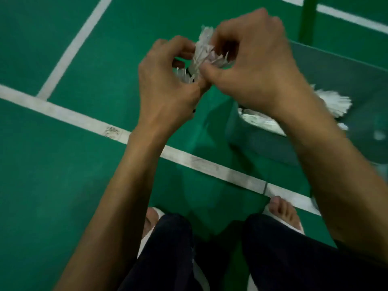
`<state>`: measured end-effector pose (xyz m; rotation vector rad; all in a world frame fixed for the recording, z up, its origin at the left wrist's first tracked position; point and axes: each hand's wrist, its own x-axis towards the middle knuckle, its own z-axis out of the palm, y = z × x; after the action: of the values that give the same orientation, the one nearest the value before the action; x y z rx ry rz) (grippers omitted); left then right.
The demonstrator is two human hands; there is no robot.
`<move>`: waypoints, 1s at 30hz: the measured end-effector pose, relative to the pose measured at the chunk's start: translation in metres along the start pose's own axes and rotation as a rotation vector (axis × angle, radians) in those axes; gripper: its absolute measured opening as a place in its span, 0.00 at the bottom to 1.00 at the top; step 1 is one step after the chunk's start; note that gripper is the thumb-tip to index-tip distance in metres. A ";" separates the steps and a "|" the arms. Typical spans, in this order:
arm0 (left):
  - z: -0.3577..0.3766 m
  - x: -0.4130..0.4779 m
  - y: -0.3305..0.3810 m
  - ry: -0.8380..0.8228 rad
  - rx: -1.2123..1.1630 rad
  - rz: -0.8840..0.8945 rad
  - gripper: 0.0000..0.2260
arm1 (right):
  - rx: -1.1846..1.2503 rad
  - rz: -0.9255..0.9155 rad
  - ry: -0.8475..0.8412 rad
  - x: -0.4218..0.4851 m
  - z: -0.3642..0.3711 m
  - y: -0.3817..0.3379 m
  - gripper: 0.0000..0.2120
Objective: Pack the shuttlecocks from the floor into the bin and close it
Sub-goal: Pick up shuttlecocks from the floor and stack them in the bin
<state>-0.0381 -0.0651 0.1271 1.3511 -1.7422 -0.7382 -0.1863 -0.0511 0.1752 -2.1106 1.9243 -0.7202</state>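
Holding a small bunch of shuttlecocks [202, 51] between them, both hands are raised above the green floor [63, 185], just left of the grey bin [340, 66]. The left hand [168, 80] curls round the lower part of the bunch, where a dark band near the base shows. The right hand [252, 66] pinches the feathers higher up with thumb and bent fingers. How many are in the bunch is blurred, but they look nested one into another.

More white shuttlecocks [333, 101] already lie inside the bin, partly hidden behind the right wrist. None can be seen loose on the visible floor, and no lid can be made out.

Shuttlecocks are likely to be very light, and the feather skirts frayed and brittle: squeezing across the feathers would probably crush or split them. The firmer hold is the rounded base, or the stiff stems just above it. Nested bunches should travel well if held at the lowest base and set down rather than thrown.

No brand or label is readable on the shuttlecocks or the bin. A smudged grey mark [112, 131] sits on the white court line [63, 112], too blurred to tell whether it is writing.
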 end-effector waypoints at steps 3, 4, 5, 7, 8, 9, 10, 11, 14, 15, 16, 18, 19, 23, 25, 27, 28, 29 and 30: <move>0.050 0.010 0.046 -0.153 -0.023 0.153 0.15 | 0.102 0.201 0.129 -0.036 -0.064 0.053 0.10; 0.069 0.011 0.058 -0.202 -0.047 0.182 0.16 | 0.110 0.278 0.169 -0.049 -0.082 0.073 0.11; 0.088 0.011 0.068 -0.250 -0.067 0.200 0.17 | 0.109 0.365 0.195 -0.063 -0.097 0.094 0.10; 0.123 0.008 0.080 -0.337 -0.072 0.216 0.19 | 0.104 0.558 0.219 -0.090 -0.119 0.130 0.04; 0.138 0.007 0.084 -0.377 -0.066 0.220 0.20 | 0.086 0.645 0.216 -0.101 -0.124 0.145 0.03; 0.153 0.005 0.087 -0.418 -0.060 0.224 0.20 | 0.054 0.714 0.201 -0.110 -0.125 0.159 0.05; 0.166 0.002 0.089 -0.458 -0.049 0.227 0.20 | 0.018 0.765 0.167 -0.116 -0.123 0.169 0.06; 0.177 0.000 0.090 -0.491 -0.027 0.229 0.20 | -0.008 0.807 0.127 -0.121 -0.119 0.175 0.05; 0.197 -0.005 0.085 -0.554 0.051 0.228 0.20 | -0.118 0.886 0.025 -0.127 -0.109 0.190 0.02; 0.199 -0.005 0.080 -0.563 0.070 0.222 0.20 | -0.153 0.899 -0.001 -0.127 -0.106 0.194 0.04; 0.197 -0.004 0.074 -0.567 0.082 0.212 0.19 | -0.179 0.908 -0.025 -0.127 -0.101 0.196 0.06; 0.191 -0.002 0.063 -0.565 0.094 0.192 0.18 | -0.244 0.905 -0.093 -0.124 -0.090 0.198 0.10; 0.188 -0.001 0.058 -0.561 0.096 0.180 0.18 | -0.285 0.899 -0.140 -0.121 -0.084 0.198 0.11; 0.179 0.003 0.047 -0.587 0.123 0.140 0.18 | -0.301 0.915 -0.286 -0.113 -0.062 0.196 0.06; 0.178 0.003 0.043 -0.608 0.126 0.125 0.18 | -0.232 0.943 -0.317 -0.112 -0.053 0.203 0.07; 0.178 0.003 0.042 -0.619 0.102 0.105 0.17 | -0.134 0.990 -0.362 -0.113 -0.047 0.213 0.08; 0.178 0.002 0.042 -0.624 0.091 0.095 0.17 | -0.060 1.019 -0.388 -0.114 -0.045 0.217 0.07; 0.180 0.002 0.043 -0.630 0.086 0.088 0.17 | 0.036 1.049 -0.406 -0.115 -0.044 0.221 0.08; 0.181 0.002 0.044 -0.636 0.082 0.086 0.16 | 0.139 1.079 -0.416 -0.115 -0.044 0.222 0.09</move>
<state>-0.2159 -0.0592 0.0705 1.1518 -2.3257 -1.1434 -0.4068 0.0384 0.0860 -0.7803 2.2240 -0.1434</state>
